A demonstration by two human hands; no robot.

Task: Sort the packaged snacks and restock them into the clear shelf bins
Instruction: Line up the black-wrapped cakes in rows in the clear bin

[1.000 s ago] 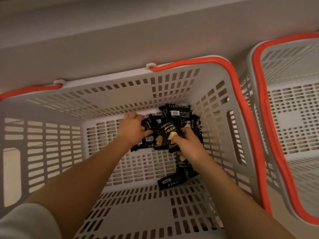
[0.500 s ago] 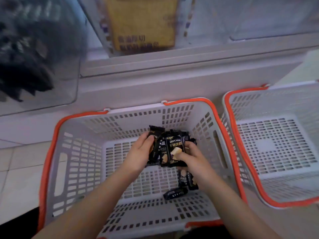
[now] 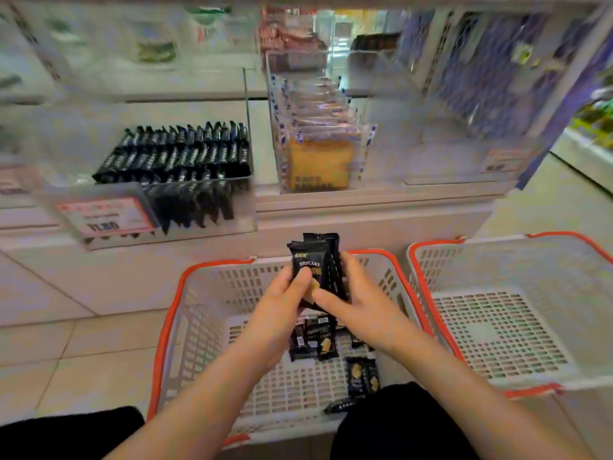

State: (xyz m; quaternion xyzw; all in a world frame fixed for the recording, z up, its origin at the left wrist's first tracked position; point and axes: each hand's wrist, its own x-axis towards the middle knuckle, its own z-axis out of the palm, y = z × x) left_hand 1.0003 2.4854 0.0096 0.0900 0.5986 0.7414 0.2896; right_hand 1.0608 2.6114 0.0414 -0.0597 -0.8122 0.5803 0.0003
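Item: stack of black snack packets (image 3: 316,265), upright, which we grip between left hand (image 3: 282,302) and right hand (image 3: 356,302); matching clear bin (image 3: 175,167) lies up-left, seemingly nearer our left.

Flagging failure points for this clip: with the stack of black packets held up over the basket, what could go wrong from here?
1. The black packets are several, pinched loosely between the left hand and right hand; one could slip out.
2. The clear bin of matching black packets looks nearly full, so adding more may disturb its rows.
3. Packets remain in the basket, so sorting isn't finished.
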